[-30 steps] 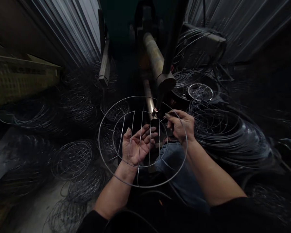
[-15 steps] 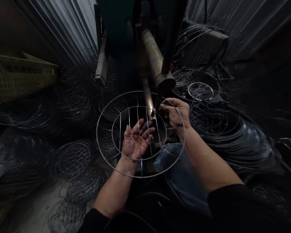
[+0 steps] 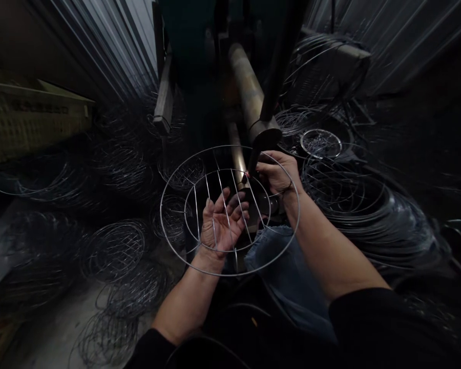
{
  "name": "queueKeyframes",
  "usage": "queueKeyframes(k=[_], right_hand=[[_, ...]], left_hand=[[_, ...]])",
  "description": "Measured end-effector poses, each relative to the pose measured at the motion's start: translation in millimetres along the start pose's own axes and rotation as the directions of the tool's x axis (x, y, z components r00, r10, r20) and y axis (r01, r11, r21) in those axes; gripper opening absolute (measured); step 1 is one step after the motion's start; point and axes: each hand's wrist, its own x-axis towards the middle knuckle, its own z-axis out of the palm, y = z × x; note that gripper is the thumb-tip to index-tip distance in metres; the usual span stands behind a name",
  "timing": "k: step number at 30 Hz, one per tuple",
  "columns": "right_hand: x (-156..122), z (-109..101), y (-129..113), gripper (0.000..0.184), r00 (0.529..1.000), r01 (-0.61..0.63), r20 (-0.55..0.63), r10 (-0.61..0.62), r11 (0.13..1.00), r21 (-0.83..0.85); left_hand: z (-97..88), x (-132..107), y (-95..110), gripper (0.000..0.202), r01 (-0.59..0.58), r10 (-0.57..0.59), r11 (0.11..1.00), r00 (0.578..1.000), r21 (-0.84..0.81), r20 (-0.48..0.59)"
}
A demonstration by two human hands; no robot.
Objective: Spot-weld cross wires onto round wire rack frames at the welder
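A round wire grille (image 3: 169,233), two rings joined by straight rods, is held level in front of me. My left hand (image 3: 222,224) lies palm up under its rods, fingers spread, supporting it. My right hand (image 3: 277,171) is closed in a pinch on the grille's wire at the far side, right beside the tip of the welding electrode (image 3: 250,169), where a small reddish glow shows. The electrode hangs from a dark arm (image 3: 267,134) of the machine.
Stacks of finished wire grilles (image 3: 113,251) cover the floor to the left. Big coils of wire (image 3: 369,210) lie to the right. A metal cylinder (image 3: 246,92) of the machine runs straight ahead. A yellowish crate (image 3: 30,123) stands far left. My blue-clad knee (image 3: 288,271) is below the grille.
The grille has turned clockwise in my hands and shifted slightly right and away. My right hand moved up closer to the electrode tip; the left hand stayed under the rods.
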Motion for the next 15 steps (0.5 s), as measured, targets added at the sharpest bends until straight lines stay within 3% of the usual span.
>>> queueKeyframes(k=[8, 12, 15], right_hand=[[-65.0, -54.3, -9.1, 0.031, 0.995, -0.098, 0.032, 0.096, 0.993, 0.063], [-74.5, -43.7, -3.0, 0.023, 0.983, -0.047, -0.175, 0.059, 0.996, 0.074], [-70.7, -29.7, -0.6, 0.028, 0.973, -0.01, -0.224, 0.044, 0.989, 0.15]], left_hand=[[-3.9, 0.9, -3.7, 0.055, -0.003, 0.003, 1.0, 0.996, 0.004, 0.088], [-1.3, -1.8, -6.4, 0.056, -0.027, 0.029, 1.0, 0.988, -0.011, 0.152], [-0.3, -4.0, -6.5, 0.058, -0.064, 0.058, 0.997, 0.989, 0.038, 0.135]])
